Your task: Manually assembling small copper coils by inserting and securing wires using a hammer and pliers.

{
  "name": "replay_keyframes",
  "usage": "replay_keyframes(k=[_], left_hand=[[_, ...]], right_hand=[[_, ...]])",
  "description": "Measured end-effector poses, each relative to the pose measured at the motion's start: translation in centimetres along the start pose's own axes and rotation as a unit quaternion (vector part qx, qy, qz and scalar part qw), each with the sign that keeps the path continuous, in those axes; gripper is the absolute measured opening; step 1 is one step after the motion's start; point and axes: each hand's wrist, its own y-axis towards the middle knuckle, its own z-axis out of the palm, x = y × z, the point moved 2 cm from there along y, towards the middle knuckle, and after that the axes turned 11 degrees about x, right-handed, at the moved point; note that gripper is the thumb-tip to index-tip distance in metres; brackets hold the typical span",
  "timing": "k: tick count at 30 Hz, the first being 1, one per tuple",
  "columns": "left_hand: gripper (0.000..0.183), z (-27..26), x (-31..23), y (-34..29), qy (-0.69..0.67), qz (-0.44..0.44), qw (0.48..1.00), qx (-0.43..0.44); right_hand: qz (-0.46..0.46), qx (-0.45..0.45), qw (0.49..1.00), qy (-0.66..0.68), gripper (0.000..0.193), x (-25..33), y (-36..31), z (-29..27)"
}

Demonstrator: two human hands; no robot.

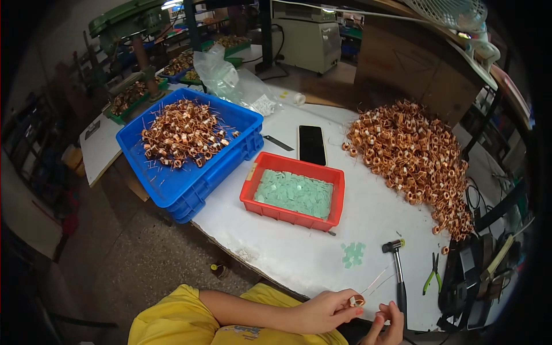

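Bench status: white table (322, 253) in front of me, crowded. Big loose pile of copper coils (411, 158) on the far right, running down toward the table's right edge. Red tray (251, 190) in the middle, full of pale green square pads (294, 194); a black phone (312, 145) lies flat just behind it. Blue crate (172, 190) at left overhangs the table edge, holds more coils with leads sticking out (183, 133). A few green squares (353, 253) lie loose on the bare table between the red tray and my hands. Small hammer (398, 270) lies just right of them, head away from me, handle pointing back at my right hand. Green-handled pliers (432, 278) further right, then a heap of dark straps and tools at the table's corner. Nothing sits between my hands and the loose squares. My left hand (328, 310) pinches one copper coil (359, 301) between thumb and fingertips, closed on it, low over the near table edge; its thin wire leads (376, 280) run up and away toward the hammer. My right hand (386, 325) is right beside the coil, fingers curled, mostly cut off by the frame; cannot tell whether it grips anything.
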Motion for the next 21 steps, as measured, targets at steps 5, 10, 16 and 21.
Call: replay_keyframes(k=[5,10,16,21], left_hand=[[0.014,-0.8,0.1,-0.5,-0.009,-0.018,1.0,-0.005],[0.014,-1.1,0.4,-0.7,-0.004,-0.009,1.0,0.005],[0.016,-1.2,2.3,-0.6,-0.056,0.011,0.998,-0.005],[0.019,-1.1,3.3,-1.5,-0.163,-0.002,0.986,-0.015]], right_hand=[[-0.04,-0.024,0.988,-0.145,0.022,-3.9,0.4,-1.7],[-0.021,-0.021,0.977,-0.209,0.022,-5.9,1.1,-3.2],[0.026,0.07,0.93,-0.36,0.024,-7.2,2.1,-3.7],[0.061,0.116,0.909,-0.394,0.022,-8.6,2.3,-3.3]])
